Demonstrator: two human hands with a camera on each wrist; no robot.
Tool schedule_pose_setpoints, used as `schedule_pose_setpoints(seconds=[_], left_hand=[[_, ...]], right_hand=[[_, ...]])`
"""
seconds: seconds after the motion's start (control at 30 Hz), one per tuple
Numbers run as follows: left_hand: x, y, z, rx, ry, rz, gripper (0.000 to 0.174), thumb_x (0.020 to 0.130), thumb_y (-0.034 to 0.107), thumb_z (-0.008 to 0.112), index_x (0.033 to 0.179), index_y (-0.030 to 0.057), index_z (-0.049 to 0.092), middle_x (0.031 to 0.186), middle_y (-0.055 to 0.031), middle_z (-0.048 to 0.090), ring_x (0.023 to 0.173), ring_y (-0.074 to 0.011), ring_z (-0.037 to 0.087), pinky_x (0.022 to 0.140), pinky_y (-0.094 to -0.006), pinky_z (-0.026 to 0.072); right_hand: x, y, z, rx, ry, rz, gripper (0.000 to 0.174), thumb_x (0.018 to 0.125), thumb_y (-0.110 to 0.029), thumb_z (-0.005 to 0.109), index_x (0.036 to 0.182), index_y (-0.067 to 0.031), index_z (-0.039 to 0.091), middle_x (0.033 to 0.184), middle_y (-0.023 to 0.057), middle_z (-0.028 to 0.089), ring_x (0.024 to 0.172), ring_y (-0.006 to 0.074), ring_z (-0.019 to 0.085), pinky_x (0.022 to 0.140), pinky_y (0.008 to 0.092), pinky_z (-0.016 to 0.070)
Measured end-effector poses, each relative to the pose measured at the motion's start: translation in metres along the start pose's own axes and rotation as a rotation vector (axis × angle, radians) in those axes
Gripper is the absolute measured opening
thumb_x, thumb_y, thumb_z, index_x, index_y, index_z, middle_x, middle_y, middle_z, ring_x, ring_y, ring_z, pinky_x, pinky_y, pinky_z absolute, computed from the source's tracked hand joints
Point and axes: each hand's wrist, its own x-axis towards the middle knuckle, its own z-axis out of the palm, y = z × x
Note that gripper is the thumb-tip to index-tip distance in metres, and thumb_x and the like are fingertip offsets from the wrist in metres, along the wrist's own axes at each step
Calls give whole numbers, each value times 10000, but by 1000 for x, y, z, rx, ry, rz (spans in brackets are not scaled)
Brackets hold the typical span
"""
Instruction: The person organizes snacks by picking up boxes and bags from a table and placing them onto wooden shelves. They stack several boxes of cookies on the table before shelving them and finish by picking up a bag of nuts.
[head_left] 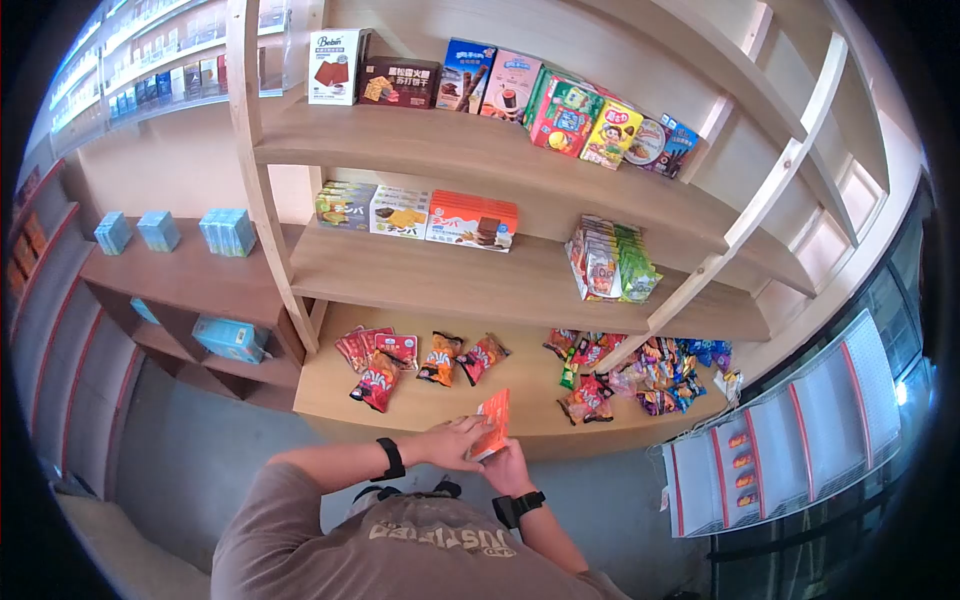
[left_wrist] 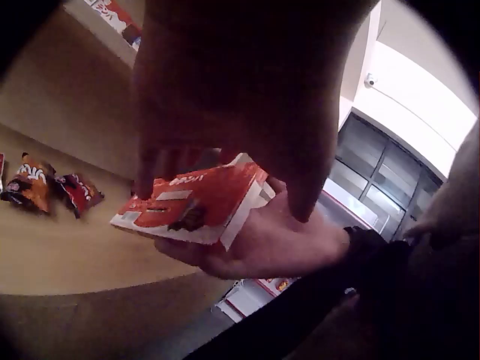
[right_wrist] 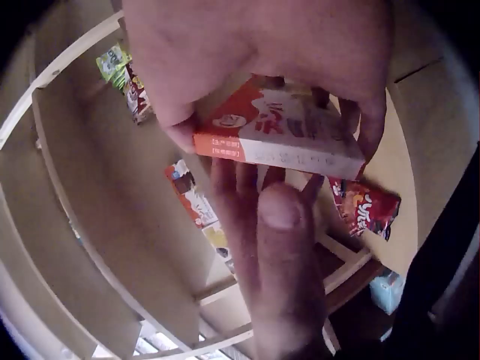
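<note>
An orange-and-white box (head_left: 494, 422) (left_wrist: 199, 202) (right_wrist: 281, 131) is held in front of the torso. My right hand (head_left: 509, 468) (left_wrist: 274, 236) (right_wrist: 262, 52) grips it, thumb at one edge and fingers at the opposite one. My left hand (head_left: 448, 443) (left_wrist: 240, 90) (right_wrist: 285, 262) lies against the box with extended fingers, its thumb apart from the box in the right wrist view. Similar orange boxes (head_left: 472, 220) stand on the middle shelf. Part of the box is hidden behind the left hand.
Snack bags (head_left: 376, 381) (left_wrist: 30, 185) (right_wrist: 365, 208) lie on the low shelf (head_left: 440, 419), with a larger pile (head_left: 655, 375) at the right. Upright boxes (head_left: 467, 75) fill part of the upper shelf. Wooden posts (head_left: 262, 180) divide the shelving; a white rack (head_left: 780, 430) stands right.
</note>
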Motion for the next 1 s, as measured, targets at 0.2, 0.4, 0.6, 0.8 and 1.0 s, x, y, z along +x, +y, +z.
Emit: schedule_pose_setpoints(seconds=[0.2, 0.4, 0.6, 0.8, 1.0], left_hand=[[10, 26, 25, -94, 3, -54, 910, 776, 521, 640, 1435, 63, 214, 1419, -260, 288, 1257, -437, 383, 1028, -469, 365], [16, 61, 20, -125, 30, -108, 817, 798, 440, 636, 1419, 74, 251, 1403, -242, 322, 1240, -425, 404, 1000, -458, 398], [19, 71, 40, -6, 137, -132, 621, 852, 278, 580, 1375, 68, 319, 1271, -232, 477, 1041, -398, 568, 833, -460, 500], [8, 76, 30, -116, 175, -272, 455, 917, 290, 512, 1285, 53, 390, 987, -250, 612, 883, -413, 607, 734, -499, 493], [-12, 93, -4, -159, 163, -304, 432, 964, 329, 455, 1241, 1, 400, 799, -267, 606, 762, -430, 605, 672, -486, 470]], right_hand=[[-23, -15, 2, -22, -83, -6, 572, 892, -367, 408, 1389, -94, 332, 1368, 86, 438, 1238, 255, 434, 1001, 426, 377], [-36, -16, -23, -34, -142, 44, 560, 917, -373, 416, 1396, -98, 320, 1368, 77, 432, 1212, 242, 452, 999, 402, 377], [-47, -12, -41, -54, -177, 21, 522, 944, -408, 444, 1386, -152, 337, 1351, 62, 441, 1203, 215, 454, 979, 419, 383], [-75, -31, -38, -156, -133, -47, 497, 946, -303, 492, 1390, -151, 329, 1341, 117, 448, 1224, 250, 465, 930, 415, 417], [-84, -51, -93, -409, 226, -189, 503, 925, -164, 519, 1386, -107, 325, 1283, 160, 490, 1126, 256, 526, 877, 369, 454]])
